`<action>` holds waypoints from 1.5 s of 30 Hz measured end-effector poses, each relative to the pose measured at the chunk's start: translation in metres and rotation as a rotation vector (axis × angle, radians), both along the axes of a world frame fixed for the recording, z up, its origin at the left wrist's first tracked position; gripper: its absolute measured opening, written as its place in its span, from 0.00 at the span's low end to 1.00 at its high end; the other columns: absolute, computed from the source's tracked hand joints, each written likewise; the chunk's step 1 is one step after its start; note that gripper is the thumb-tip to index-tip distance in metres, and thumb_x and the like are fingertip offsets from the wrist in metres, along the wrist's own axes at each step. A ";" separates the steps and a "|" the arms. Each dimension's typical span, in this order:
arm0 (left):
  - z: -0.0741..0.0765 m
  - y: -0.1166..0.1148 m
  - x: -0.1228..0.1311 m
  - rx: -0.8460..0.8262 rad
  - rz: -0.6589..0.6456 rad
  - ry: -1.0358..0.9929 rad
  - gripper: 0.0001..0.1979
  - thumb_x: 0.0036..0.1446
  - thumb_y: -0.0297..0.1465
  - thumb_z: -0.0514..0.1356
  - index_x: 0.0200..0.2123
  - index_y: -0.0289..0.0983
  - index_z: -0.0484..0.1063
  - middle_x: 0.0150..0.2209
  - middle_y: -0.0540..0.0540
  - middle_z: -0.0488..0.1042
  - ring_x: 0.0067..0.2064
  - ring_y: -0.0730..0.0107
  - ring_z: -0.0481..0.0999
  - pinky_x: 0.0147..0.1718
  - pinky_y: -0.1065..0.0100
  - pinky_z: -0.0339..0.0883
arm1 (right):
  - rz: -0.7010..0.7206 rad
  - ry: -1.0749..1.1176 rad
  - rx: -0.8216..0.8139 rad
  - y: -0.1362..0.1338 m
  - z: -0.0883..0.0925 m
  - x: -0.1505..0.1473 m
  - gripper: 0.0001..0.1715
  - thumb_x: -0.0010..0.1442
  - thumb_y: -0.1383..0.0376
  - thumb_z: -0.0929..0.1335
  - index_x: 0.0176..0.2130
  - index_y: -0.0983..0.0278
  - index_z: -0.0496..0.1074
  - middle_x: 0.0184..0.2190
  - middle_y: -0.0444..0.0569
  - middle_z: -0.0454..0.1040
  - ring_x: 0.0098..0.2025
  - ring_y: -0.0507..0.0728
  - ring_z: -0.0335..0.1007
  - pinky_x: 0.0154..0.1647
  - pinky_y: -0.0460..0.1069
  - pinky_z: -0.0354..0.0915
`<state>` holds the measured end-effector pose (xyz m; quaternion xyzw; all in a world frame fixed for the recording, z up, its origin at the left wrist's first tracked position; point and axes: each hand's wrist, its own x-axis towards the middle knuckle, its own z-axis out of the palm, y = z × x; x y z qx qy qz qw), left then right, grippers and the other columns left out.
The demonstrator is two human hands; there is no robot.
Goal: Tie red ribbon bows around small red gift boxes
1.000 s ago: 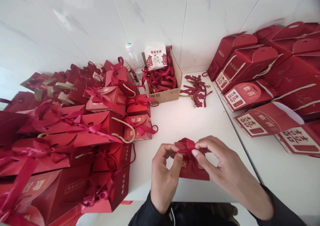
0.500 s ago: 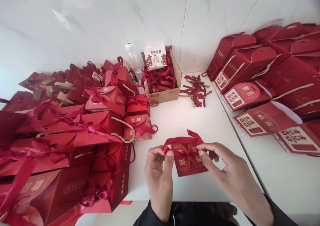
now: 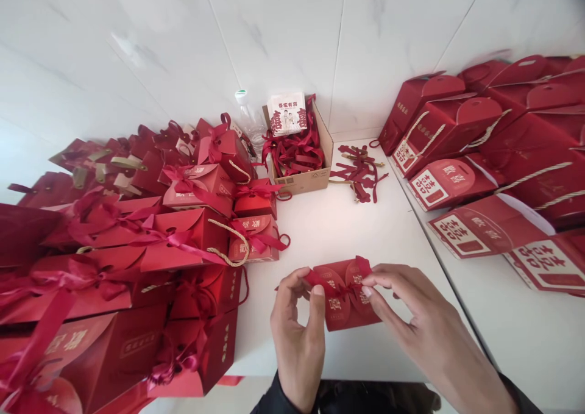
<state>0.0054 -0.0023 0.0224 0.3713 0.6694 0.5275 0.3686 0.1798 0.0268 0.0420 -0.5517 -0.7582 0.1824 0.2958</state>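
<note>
Drawn down and outward from the high arch of half a second ago: red ribbon [image 3: 317,278], spread now in two short wings either side of a knot [image 3: 346,289] at the middle of a small red box [image 3: 340,321], lower centre of the frame, slightly right of the midline. Judging by that, gone from a wide loose loop to something close to a bow, probably snugger at the centre. Pinched at the left wing by thumb and forefinger of the left hand [image 3: 299,328], grip clamped on the ribbon; pinched likewise at the right wing by the right hand [image 3: 409,301], grip closed there too. Still flat beneath both hands on the white surface [image 3: 315,225], flaps folded over, pale characters uppermost. Farther out, toward mid-frame left, a bow-tied box [image 3: 262,254], then a stack of ribboned red boxes [image 3: 201,222] filling the left side. At upper centre, a cardboard carton [image 3: 304,184] with loose ribbons [image 3: 301,155] inside and a printed card [image 3: 287,115] on top, beside a clear bottle [image 3: 247,118]. Right of that, a pile of dark red straps [image 3: 361,173]; along the right edge, boxes with rope handles [image 3: 457,121].
</note>
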 end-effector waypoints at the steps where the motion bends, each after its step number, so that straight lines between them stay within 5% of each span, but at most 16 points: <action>1: -0.001 0.000 -0.002 -0.014 -0.018 0.015 0.13 0.65 0.40 0.63 0.48 0.39 0.74 0.40 0.45 0.78 0.42 0.65 0.78 0.43 0.66 0.72 | -0.005 0.007 -0.033 0.000 -0.001 0.001 0.07 0.74 0.60 0.64 0.45 0.54 0.73 0.43 0.47 0.78 0.43 0.58 0.79 0.42 0.51 0.74; 7: -0.004 0.000 -0.009 -0.047 -0.050 0.111 0.10 0.65 0.40 0.63 0.41 0.40 0.78 0.38 0.45 0.80 0.39 0.64 0.78 0.41 0.65 0.71 | -0.032 -0.073 -0.085 -0.001 -0.005 0.004 0.11 0.74 0.55 0.63 0.51 0.54 0.71 0.38 0.46 0.78 0.35 0.58 0.76 0.34 0.52 0.72; 10: -0.002 0.000 -0.010 -0.067 -0.029 0.079 0.12 0.66 0.43 0.62 0.39 0.40 0.77 0.37 0.45 0.80 0.40 0.63 0.78 0.41 0.65 0.71 | 0.002 -0.132 -0.105 0.002 -0.006 0.007 0.12 0.74 0.54 0.63 0.44 0.54 0.73 0.35 0.47 0.76 0.33 0.58 0.75 0.29 0.51 0.69; 16: -0.004 0.002 -0.007 0.015 0.016 0.203 0.12 0.68 0.41 0.61 0.36 0.41 0.78 0.37 0.46 0.75 0.41 0.64 0.76 0.42 0.66 0.69 | -0.010 -0.156 -0.070 0.003 -0.006 0.011 0.12 0.72 0.54 0.63 0.39 0.55 0.71 0.40 0.48 0.77 0.41 0.60 0.78 0.35 0.52 0.72; 22: -0.002 0.001 0.000 0.043 0.013 0.160 0.13 0.70 0.40 0.58 0.37 0.41 0.78 0.38 0.45 0.77 0.41 0.64 0.78 0.43 0.65 0.70 | -0.074 -0.217 -0.233 -0.003 -0.004 0.009 0.15 0.71 0.50 0.65 0.36 0.55 0.70 0.28 0.39 0.77 0.20 0.54 0.71 0.22 0.50 0.66; 27: -0.001 -0.002 0.005 -0.028 -0.052 0.103 0.11 0.68 0.41 0.61 0.46 0.41 0.77 0.42 0.44 0.80 0.43 0.63 0.78 0.43 0.64 0.71 | -0.023 -0.193 -0.072 0.000 0.001 0.008 0.16 0.72 0.51 0.63 0.36 0.55 0.71 0.35 0.47 0.78 0.35 0.59 0.79 0.27 0.50 0.71; 33: -0.002 0.000 0.004 0.041 -0.044 0.131 0.07 0.65 0.34 0.63 0.44 0.42 0.79 0.40 0.45 0.81 0.41 0.63 0.79 0.43 0.64 0.73 | 0.039 -0.100 -0.104 0.003 0.001 0.008 0.07 0.72 0.57 0.65 0.46 0.54 0.72 0.38 0.45 0.81 0.31 0.56 0.80 0.30 0.48 0.75; 40: 0.009 0.005 0.011 0.090 -0.052 0.082 0.07 0.65 0.35 0.64 0.44 0.44 0.81 0.39 0.47 0.83 0.41 0.66 0.82 0.43 0.67 0.75 | 0.210 0.071 -0.067 0.009 0.006 -0.007 0.16 0.73 0.62 0.66 0.59 0.51 0.68 0.47 0.46 0.83 0.43 0.56 0.83 0.41 0.47 0.79; 45: 0.008 0.003 0.016 0.002 -0.080 -0.085 0.14 0.68 0.42 0.62 0.51 0.43 0.77 0.39 0.46 0.83 0.41 0.64 0.84 0.43 0.66 0.76 | 0.311 0.158 -0.025 0.013 0.006 -0.016 0.16 0.74 0.67 0.64 0.57 0.51 0.70 0.44 0.45 0.81 0.43 0.53 0.82 0.42 0.45 0.77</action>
